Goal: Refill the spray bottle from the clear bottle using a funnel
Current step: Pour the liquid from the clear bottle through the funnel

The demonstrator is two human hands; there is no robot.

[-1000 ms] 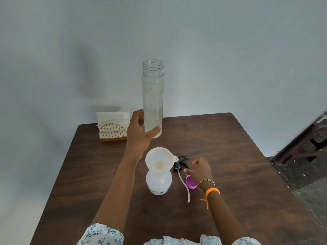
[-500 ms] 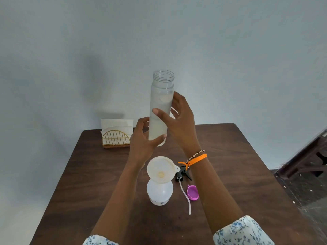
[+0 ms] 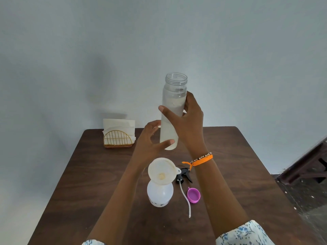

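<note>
I hold the clear bottle point(image 3: 174, 96) upright above the table, open-topped and partly full of cloudy liquid. My right hand point(image 3: 190, 124) grips its middle from the right, thumb across the front. My left hand point(image 3: 150, 140) curls round its base, thumb on the front and fingers behind. Below stands the white spray bottle point(image 3: 160, 194) with a white funnel point(image 3: 161, 171) seated in its neck. The black spray head point(image 3: 184, 175) with its tube lies just to the right, beside a purple cap point(image 3: 193, 195).
A gold wire napkin holder point(image 3: 117, 137) with white napkins stands at the back left of the dark wooden table point(image 3: 88, 183). Behind is a pale wall. Dark furniture point(image 3: 307, 167) stands past the table's right edge.
My right hand left the purple cap on the table, rose, and took hold of the clear bottle's middle. The left hand's grip at the base looks looser.
</note>
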